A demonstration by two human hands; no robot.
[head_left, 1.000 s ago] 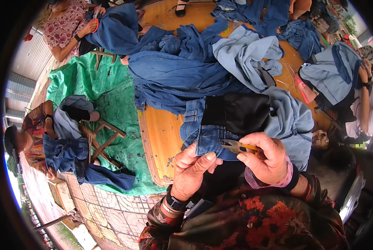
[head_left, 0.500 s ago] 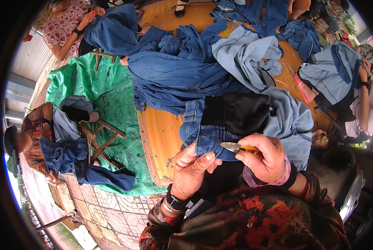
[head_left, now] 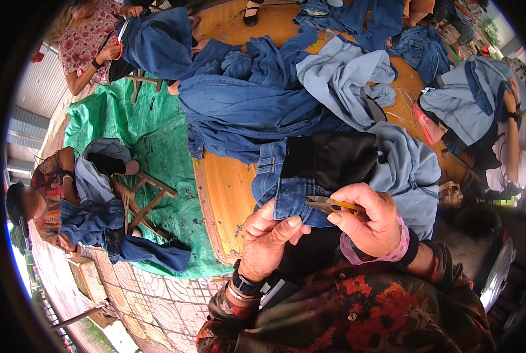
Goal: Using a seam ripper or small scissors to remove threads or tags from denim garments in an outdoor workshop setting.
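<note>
Head view: two hands (head_left: 319, 229), one thread snips (head_left: 327, 204), one denim waistband (head_left: 292, 200).

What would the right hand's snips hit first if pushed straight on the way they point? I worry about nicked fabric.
Likely the jeans waistband the left hand pinches; the thread snips in the right hand point left at it.

**Snips edge along the waistband**

Over the last second I see my right hand (head_left: 371, 226) draw in slightly, bringing the yellow-handled thread snips (head_left: 327, 205) a touch closer to my left hand (head_left: 271, 238) along the blue jeans waistband (head_left: 292, 200). My left thumb has shifted a little on the denim edge. I can make out no other movement on the wooden table (head_left: 227, 194).
</note>
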